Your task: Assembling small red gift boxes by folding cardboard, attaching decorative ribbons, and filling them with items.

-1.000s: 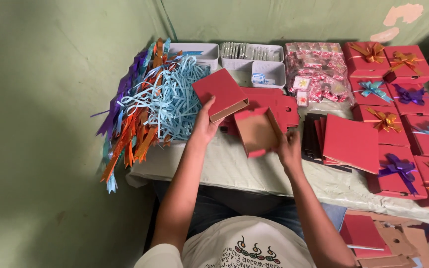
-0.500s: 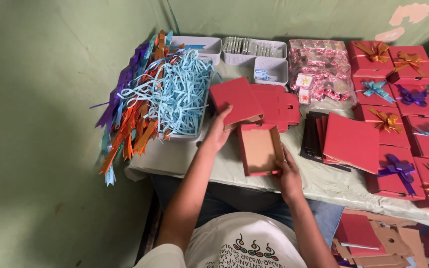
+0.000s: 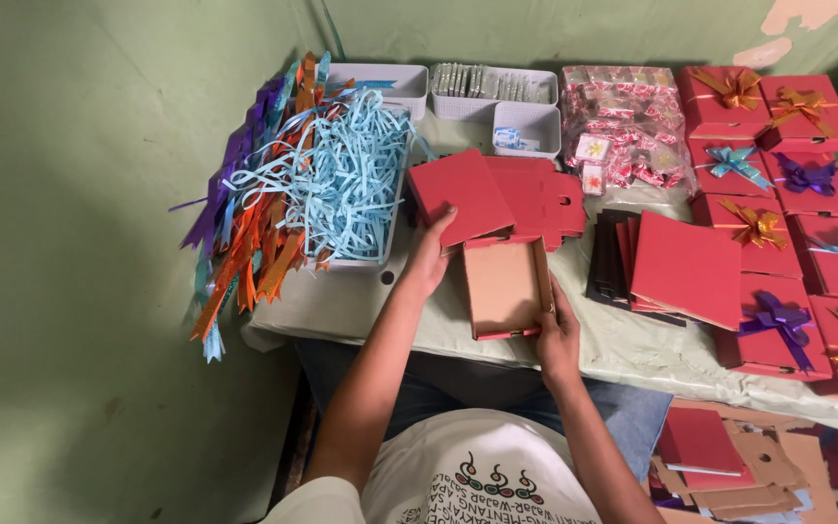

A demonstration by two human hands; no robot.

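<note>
An open red box base (image 3: 504,287) with a brown inside lies flat on the table before me. My right hand (image 3: 558,335) grips its near right corner. My left hand (image 3: 431,254) holds the near edge of a flat red lid (image 3: 460,196), which rests tilted over the far left edge of the base. More unfolded red box pieces (image 3: 545,194) lie just behind.
A pile of pale blue paper shreds (image 3: 346,180) and orange and purple ribbons (image 3: 249,228) sits at the left. White trays (image 3: 495,92) and wrapped sweets (image 3: 623,126) are at the back. Finished red boxes with bows (image 3: 788,175) and a stack of flat lids (image 3: 681,267) fill the right.
The box base was held up and tilted; it now lies flat on the table. The red lid has come down with my left hand to the base's far left edge.
</note>
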